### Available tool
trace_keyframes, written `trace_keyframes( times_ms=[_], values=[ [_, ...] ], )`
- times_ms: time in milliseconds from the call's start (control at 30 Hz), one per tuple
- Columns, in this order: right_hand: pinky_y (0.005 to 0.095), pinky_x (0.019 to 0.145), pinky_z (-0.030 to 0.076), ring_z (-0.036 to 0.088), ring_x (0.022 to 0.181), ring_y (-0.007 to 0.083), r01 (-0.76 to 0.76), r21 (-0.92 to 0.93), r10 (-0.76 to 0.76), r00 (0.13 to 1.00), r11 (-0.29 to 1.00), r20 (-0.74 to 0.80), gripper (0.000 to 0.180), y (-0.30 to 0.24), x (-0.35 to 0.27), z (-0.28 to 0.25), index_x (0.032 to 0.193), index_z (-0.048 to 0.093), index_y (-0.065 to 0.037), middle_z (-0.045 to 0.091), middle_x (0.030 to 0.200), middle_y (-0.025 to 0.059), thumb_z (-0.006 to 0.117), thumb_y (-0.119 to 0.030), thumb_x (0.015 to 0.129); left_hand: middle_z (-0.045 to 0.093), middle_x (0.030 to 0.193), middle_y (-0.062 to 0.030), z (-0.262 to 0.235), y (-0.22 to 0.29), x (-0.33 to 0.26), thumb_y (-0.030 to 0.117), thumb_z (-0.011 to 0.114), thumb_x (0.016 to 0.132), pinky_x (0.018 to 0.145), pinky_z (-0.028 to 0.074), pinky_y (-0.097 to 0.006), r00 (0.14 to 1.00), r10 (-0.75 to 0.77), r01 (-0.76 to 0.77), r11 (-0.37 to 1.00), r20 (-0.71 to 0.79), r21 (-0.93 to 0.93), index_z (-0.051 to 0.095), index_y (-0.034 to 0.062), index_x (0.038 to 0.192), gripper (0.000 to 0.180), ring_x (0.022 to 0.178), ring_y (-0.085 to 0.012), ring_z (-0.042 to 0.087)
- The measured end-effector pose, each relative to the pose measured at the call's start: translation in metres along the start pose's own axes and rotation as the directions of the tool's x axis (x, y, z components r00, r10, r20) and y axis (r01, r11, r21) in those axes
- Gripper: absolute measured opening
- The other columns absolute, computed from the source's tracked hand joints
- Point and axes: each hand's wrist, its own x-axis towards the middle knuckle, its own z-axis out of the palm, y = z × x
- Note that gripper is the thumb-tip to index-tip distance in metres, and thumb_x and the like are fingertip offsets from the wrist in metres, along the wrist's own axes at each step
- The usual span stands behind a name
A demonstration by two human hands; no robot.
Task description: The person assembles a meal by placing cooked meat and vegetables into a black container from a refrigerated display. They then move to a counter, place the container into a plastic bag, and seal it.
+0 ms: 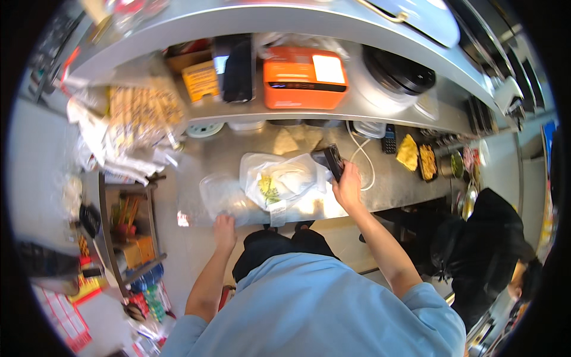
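Observation:
My right hand [348, 185] grips a dark, flat, phone-like device [334, 162] above the steel counter. Beside it lies a white plastic bag [294, 175] with a clear film and a small paper slip [278, 211] at its near side. Yellow-green food pieces [267, 188] show through the bag. At the counter's front edge my left hand [225, 231] is closed at the near rim of a clear plastic container [221, 195]. Its fingertips are small and partly hidden.
An orange box [305, 78] and a round black-lidded appliance [399, 70] sit on the shelf above the counter [398, 178]. A white cable [372, 169] curls behind my right hand. A person in black [488, 250] is close on the right. Bundled chopsticks [146, 113] lie at left.

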Motion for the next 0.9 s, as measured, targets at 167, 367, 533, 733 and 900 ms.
trace_keyframes(
  times_ms=[167,367,533,733,900],
  values=[
    [0.0466,0.088,0.047,0.056,0.107,0.0356,-0.231,-0.392,0.309,0.940,0.890,0.147,0.064,0.065,0.039,0.051,0.117,0.055,0.004,0.057,0.112,0.0220,0.075,-0.042,0.077,0.057,0.090,-0.0141,-0.027,-0.008,0.005,0.005,0.061,0.073,0.075,0.048,-0.045,0.992,0.118,-0.117,0.993,-0.036,0.034,0.060,0.0054,0.091,0.019,0.087,-0.0349,0.055],
    [0.0446,0.088,0.048,0.059,0.104,0.0326,-0.180,0.119,0.187,0.981,0.976,-0.048,0.045,0.077,0.008,0.037,0.114,0.062,0.000,0.061,0.110,0.0178,0.068,-0.034,0.086,0.060,0.090,-0.0053,-0.186,0.044,-0.013,0.002,0.055,0.095,0.072,0.048,-0.025,0.867,-0.343,0.086,0.817,-0.361,-0.571,0.061,-0.0015,0.098,0.007,0.080,-0.0121,0.056],
    [0.0342,0.085,0.051,0.062,0.104,0.0182,-0.447,0.876,0.129,0.894,0.181,0.429,0.038,0.041,-0.085,-0.041,0.125,0.060,-0.003,0.066,0.115,0.0101,0.052,-0.032,0.101,0.060,0.085,-0.0049,-0.211,0.161,0.051,0.008,0.059,0.096,0.067,0.047,-0.024,0.983,-0.180,0.093,0.666,-0.038,-0.740,0.061,-0.0017,0.101,0.011,0.075,-0.0102,0.055],
    [0.0257,0.068,0.051,0.061,0.078,0.0116,-0.301,0.951,0.603,0.748,-0.063,0.277,0.027,0.167,-0.119,-0.085,0.121,0.062,-0.002,0.065,0.087,0.0043,0.061,-0.015,0.097,0.067,0.083,-0.0083,-0.070,0.373,0.170,0.012,0.062,0.095,0.065,0.054,-0.027,0.943,0.076,0.267,0.416,0.325,-0.869,0.065,-0.0020,0.109,0.020,0.072,-0.0133,0.063],
    [0.0241,0.057,0.049,0.059,0.066,0.0094,-0.154,0.978,0.877,0.477,0.141,-0.051,0.013,0.366,-0.122,-0.109,0.098,0.067,0.000,0.063,0.077,0.0018,0.062,-0.012,0.095,0.062,0.074,-0.0086,0.116,0.566,0.269,0.015,0.061,0.094,0.060,0.044,-0.031,0.856,0.445,-0.114,0.660,0.264,-0.742,0.068,-0.0018,0.094,0.018,0.063,-0.0154,0.053]
  ],
)
